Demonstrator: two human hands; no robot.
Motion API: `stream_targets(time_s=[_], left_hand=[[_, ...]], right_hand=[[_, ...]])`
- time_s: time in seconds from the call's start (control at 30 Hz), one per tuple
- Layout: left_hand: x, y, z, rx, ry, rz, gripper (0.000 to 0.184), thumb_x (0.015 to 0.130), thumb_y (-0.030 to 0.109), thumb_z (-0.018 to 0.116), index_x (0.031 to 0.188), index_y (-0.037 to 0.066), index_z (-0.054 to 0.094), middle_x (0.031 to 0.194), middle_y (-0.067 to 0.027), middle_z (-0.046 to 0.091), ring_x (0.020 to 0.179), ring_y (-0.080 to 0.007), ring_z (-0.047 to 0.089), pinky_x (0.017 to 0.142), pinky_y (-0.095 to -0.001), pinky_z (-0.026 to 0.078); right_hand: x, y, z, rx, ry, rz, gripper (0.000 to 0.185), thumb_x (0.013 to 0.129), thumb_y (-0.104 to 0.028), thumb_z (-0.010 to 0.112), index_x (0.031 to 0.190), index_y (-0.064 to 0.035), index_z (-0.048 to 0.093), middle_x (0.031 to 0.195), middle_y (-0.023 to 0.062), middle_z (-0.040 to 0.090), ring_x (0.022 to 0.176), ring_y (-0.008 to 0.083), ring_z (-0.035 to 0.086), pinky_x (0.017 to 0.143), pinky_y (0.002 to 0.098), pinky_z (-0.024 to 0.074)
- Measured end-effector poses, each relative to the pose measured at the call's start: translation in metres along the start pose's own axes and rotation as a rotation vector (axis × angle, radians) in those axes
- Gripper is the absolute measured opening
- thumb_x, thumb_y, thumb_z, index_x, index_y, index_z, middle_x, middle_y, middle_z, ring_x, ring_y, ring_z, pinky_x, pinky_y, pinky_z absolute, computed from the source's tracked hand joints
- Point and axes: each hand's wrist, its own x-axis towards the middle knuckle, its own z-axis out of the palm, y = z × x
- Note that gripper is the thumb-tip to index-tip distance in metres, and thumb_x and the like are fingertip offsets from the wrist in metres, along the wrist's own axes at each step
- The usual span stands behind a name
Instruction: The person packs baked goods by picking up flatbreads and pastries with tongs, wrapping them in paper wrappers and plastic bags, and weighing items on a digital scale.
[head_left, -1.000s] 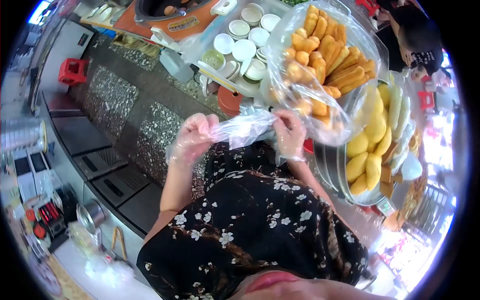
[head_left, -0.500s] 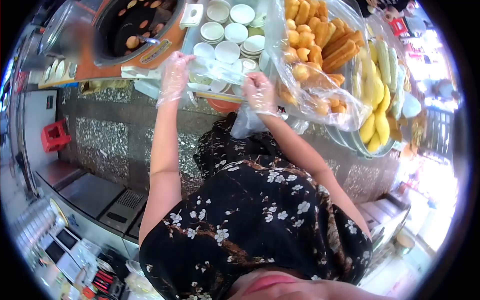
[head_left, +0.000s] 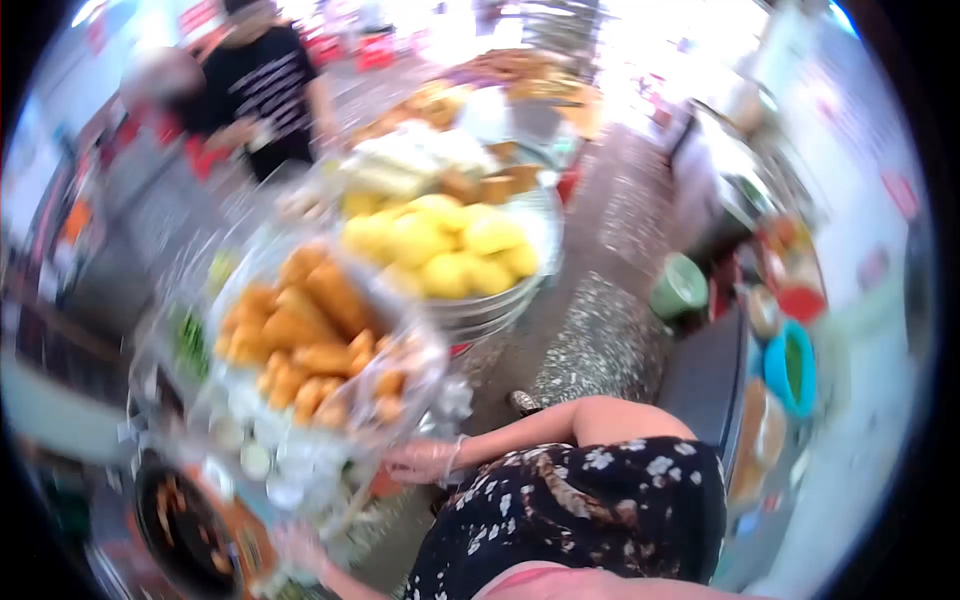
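Observation:
Motion blur smears this view. My left hand (head_left: 300, 548), in a clear plastic glove, is at the lower left beside the orange-brown counter around a round pot of dark liquid (head_left: 182, 525). My right hand (head_left: 422, 461), also gloved, is near the counter edge, just below a clear plastic bag of fried dough sticks and balls (head_left: 325, 345). Small white bowls (head_left: 255, 461) lie beyond my hands. The fingers of both hands are too blurred to show whether they hold anything.
Yellow buns or fruit (head_left: 445, 245) fill a round metal tray (head_left: 490, 315) past the dough. A person in a black shirt (head_left: 268, 95) stands at the upper left. To the right are a wet speckled floor (head_left: 600, 345), a green bucket (head_left: 680, 287) and a blue basin (head_left: 790, 368).
My head has turned right, so the stall now sits at the left and a person shows at upper left. Earlier, both closed hands held clear plastic between them.

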Motion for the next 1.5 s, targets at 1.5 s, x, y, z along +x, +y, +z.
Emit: stream_targets(time_s=[1.5], left_hand=[[0.232,1.300,0.052,-1.091,0.224,0.973,0.023,0.079,-0.006,0.060,0.099,0.004,0.061,0.100,-0.0120,0.062,0.091,-0.0292,0.061,0.081,-0.0382,0.050]], right_hand=[[-0.432,0.384,-0.857,0.401,1.178,0.738,0.014,0.088,-0.009,0.059,0.097,-0.0005,0.064,0.082,0.0038,0.065,0.075,0.0090,0.060,0.070,0.0240,0.0495]])
